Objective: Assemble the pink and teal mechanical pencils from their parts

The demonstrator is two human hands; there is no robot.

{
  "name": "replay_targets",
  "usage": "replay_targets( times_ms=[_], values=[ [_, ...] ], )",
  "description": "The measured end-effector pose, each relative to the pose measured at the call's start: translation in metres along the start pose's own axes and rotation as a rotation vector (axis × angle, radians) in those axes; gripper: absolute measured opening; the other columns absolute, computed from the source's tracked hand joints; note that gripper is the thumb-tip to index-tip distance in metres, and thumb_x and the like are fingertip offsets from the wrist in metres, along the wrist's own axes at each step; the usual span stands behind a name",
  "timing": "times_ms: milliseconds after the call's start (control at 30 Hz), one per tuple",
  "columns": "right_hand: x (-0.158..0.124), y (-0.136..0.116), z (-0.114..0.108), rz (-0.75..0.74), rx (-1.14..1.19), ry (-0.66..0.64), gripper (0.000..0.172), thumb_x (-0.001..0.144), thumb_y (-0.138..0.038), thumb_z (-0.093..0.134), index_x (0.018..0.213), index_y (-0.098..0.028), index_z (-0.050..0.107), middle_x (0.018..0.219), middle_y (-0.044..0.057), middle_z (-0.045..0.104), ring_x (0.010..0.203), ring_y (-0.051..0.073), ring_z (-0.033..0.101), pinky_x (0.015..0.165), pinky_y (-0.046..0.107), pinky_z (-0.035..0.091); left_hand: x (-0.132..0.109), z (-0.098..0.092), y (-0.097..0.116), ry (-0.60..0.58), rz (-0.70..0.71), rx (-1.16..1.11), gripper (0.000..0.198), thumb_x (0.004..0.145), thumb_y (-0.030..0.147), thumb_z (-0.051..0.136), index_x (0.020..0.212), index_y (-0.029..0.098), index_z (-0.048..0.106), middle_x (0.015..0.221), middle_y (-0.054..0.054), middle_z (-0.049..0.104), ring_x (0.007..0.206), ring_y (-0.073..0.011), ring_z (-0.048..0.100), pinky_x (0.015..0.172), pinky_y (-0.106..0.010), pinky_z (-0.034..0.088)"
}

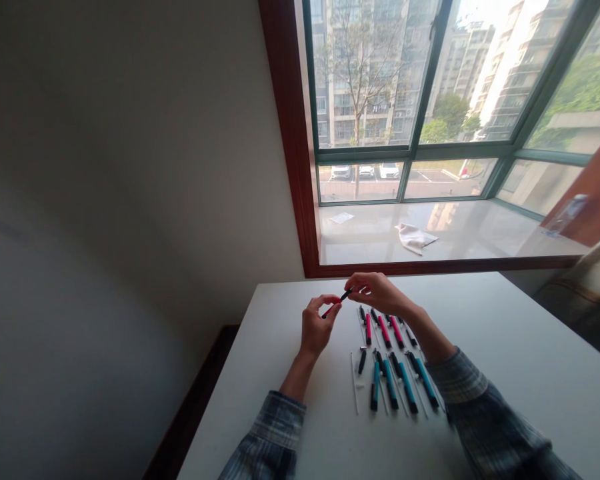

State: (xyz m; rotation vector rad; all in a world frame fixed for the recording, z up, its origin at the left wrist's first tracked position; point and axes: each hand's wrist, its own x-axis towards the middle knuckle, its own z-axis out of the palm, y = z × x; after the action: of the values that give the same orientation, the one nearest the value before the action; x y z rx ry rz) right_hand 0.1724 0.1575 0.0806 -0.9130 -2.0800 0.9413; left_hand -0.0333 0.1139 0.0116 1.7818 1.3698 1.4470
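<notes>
Above the far part of the table, my left hand (316, 328) pinches a red pen barrel (332, 307) between thumb and fingertips. My right hand (377, 292) is closed on a black pen part (347, 294) at the barrel's upper end. The two pieces are in line and appear to meet; whether they are joined I cannot tell. Beneath my right forearm lie several pink barrels (384, 332) with black parts. Nearer to me is a row of several teal barrels (391, 383). Thin white refills (355, 383) lie among them, and a loose black piece (363, 361) sits left of the teal row.
The white table (260, 347) meets a wall on its left and a wood-framed window bay at the back. On the window sill (365, 240) lie a crumpled white bag (415, 237) and a small paper (341, 218). A curtain (587, 280) hangs at the right.
</notes>
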Motion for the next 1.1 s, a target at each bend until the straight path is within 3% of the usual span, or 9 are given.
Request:
replay_targets(
  times_ms=[133,267,367,500,600,700,767,933,1100],
  values=[
    [0.0,-0.003,0.0,0.011,-0.087,0.021,0.027,0.089,-0.045,0.071,0.098,-0.02,0.075,0.089,0.006,0.077,0.078,0.02,0.073,0.071,0.031,0.058,0.001,-0.001,0.004,0.019,0.01,0.012,0.012,0.09,0.03,0.069,0.099,0.025,0.076,0.098,-0.004,0.076,0.095,-0.0226,0.068,0.092,-0.04,0.053],
    [0.002,-0.01,0.0,0.032,-0.269,0.062,0.045,0.093,-0.057,0.062,0.074,-0.018,0.074,0.072,0.006,0.075,0.061,0.017,0.066,0.056,0.028,0.047,0.001,-0.002,0.009,0.01,0.044,0.05,0.012,0.09,0.031,0.07,0.098,0.025,0.075,0.098,-0.005,0.076,0.097,-0.0245,0.068,0.094,-0.043,0.053],
    [0.004,-0.014,0.004,0.079,-0.346,0.071,0.057,0.096,-0.061,0.056,0.06,-0.018,0.069,0.061,0.005,0.072,0.05,0.015,0.058,0.053,0.028,0.04,0.001,-0.002,0.012,0.007,0.074,0.087,0.011,0.089,0.03,0.072,0.098,0.026,0.075,0.099,-0.004,0.077,0.098,-0.025,0.069,0.095,-0.044,0.053],
    [0.004,-0.014,0.006,0.126,-0.364,0.057,0.064,0.097,-0.063,0.052,0.054,-0.018,0.067,0.051,0.004,0.066,0.046,0.014,0.056,0.054,0.028,0.04,0.001,-0.001,0.014,-0.014,0.124,0.114,0.023,0.092,0.026,0.069,0.114,0.029,0.073,0.103,-0.003,0.077,0.099,-0.0241,0.068,0.093,-0.043,0.053],
    [0.002,-0.011,0.002,0.115,-0.328,0.058,0.059,0.096,-0.062,0.054,0.063,-0.018,0.072,0.056,0.005,0.068,0.051,0.016,0.06,0.056,0.028,0.044,0.001,-0.002,0.013,-0.044,0.145,0.11,0.02,0.095,0.026,0.065,0.111,0.03,0.075,0.105,-0.003,0.078,0.097,-0.0236,0.068,0.091,-0.043,0.054],
    [-0.001,-0.008,-0.003,0.059,-0.176,0.012,0.042,0.09,-0.059,0.065,0.096,-0.019,0.076,0.084,0.006,0.077,0.072,0.02,0.071,0.063,0.029,0.052,0.0,-0.003,0.01,-0.027,0.112,0.074,0.019,0.094,0.025,0.064,0.11,0.029,0.076,0.105,-0.004,0.078,0.098,-0.0239,0.068,0.092,-0.043,0.054],
    [-0.002,-0.006,-0.006,0.009,-0.099,-0.019,0.04,0.088,-0.055,0.069,0.108,-0.021,0.072,0.096,0.007,0.077,0.084,0.021,0.073,0.07,0.031,0.057,0.0,-0.003,0.007,-0.013,0.09,0.051,0.02,0.094,0.024,0.065,0.11,0.029,0.076,0.106,-0.004,0.078,0.098,-0.0241,0.068,0.093,-0.043,0.054],
    [-0.002,-0.005,-0.006,-0.038,-0.181,0.028,0.032,0.095,-0.049,0.062,0.095,-0.02,0.074,0.089,0.007,0.076,0.079,0.021,0.072,0.068,0.032,0.057,0.0,-0.003,0.004,-0.005,0.073,0.03,0.021,0.092,0.026,0.068,0.111,0.03,0.076,0.105,-0.004,0.078,0.1,-0.0243,0.069,0.094,-0.044,0.055],
    [-0.002,-0.005,-0.005,-0.053,-0.193,0.004,0.027,0.092,-0.045,0.067,0.102,-0.02,0.072,0.092,0.007,0.076,0.079,0.021,0.071,0.065,0.03,0.055,0.0,-0.003,0.003,0.02,0.045,0.039,0.02,0.09,0.028,0.071,0.109,0.028,0.077,0.103,-0.004,0.078,0.099,-0.0243,0.069,0.094,-0.044,0.055]
  ],
)
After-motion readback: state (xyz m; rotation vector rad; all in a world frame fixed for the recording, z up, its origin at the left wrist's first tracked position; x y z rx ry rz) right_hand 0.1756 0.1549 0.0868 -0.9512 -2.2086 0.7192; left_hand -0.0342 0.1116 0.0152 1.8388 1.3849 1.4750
